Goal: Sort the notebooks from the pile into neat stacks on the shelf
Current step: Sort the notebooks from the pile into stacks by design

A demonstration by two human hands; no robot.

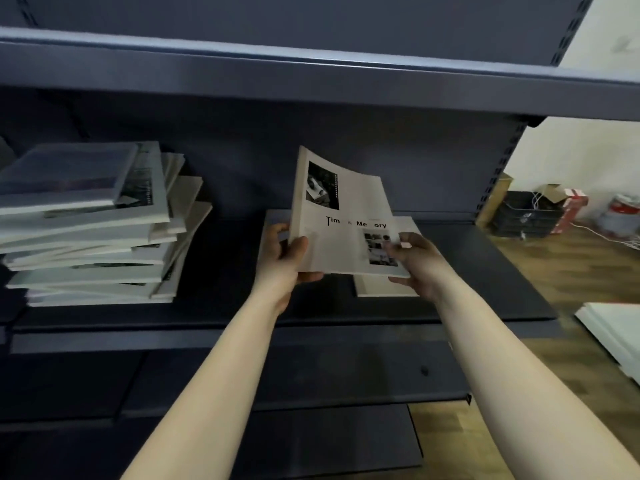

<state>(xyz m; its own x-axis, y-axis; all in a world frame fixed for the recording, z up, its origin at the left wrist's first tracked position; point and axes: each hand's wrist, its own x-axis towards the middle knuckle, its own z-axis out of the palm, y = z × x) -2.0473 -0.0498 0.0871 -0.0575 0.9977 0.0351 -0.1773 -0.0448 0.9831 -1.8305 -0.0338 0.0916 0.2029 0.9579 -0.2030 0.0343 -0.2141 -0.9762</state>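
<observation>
Gripping a notebook (341, 216) with both hands over the shelf (221, 258).

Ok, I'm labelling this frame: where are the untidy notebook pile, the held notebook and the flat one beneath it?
Untidy pile of pale notebooks (86, 237): head view, stacked front edges.
Pale held notebook (346, 209): head view, cover centre.
Pale flat notebook beneath (384, 289): head view, exposed near edge.

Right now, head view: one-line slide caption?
Tilted notebook held by left hand and right hand over a low stack on the shelf; untidy pile at left.
</observation>
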